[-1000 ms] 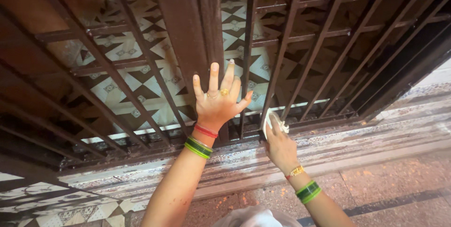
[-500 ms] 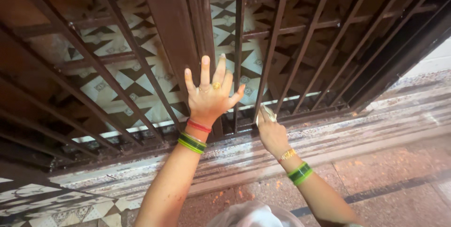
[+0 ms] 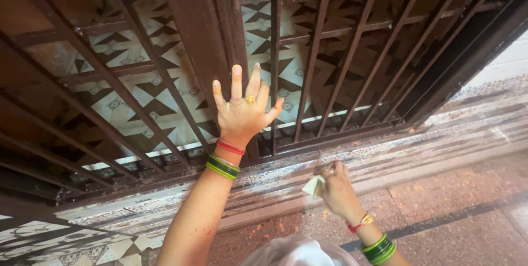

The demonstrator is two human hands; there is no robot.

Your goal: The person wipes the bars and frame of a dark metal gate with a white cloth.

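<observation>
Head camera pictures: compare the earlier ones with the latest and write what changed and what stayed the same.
The right hand, gripping the small pale folded cloth, came down off the brown metal grille gate to the striped stone threshold. The left hand stayed spread flat on the gate's upright post.

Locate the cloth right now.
In the head view, the small pale cloth is pinched in the right hand, lower right of centre, over the worn stone threshold just below the brown metal grille gate.
</observation>
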